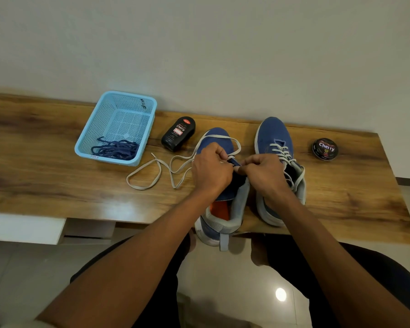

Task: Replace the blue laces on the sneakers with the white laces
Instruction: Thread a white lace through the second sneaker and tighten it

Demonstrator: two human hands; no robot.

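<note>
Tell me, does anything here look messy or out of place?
Only mildly: the left sneaker overhangs the table edge, heel off the wood, and its white lace trails loose across the tabletop. Nothing looks spilled or damaged.

Single head-worn view, forward and down, close over a wooden bench (pixel 57 185) against a wall (pixel 199 43).

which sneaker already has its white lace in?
The right sneaker: white lace crisscrosses its eyelets. The left sneaker, under both hands, has its white lace mostly trailing loose on the table.
</note>
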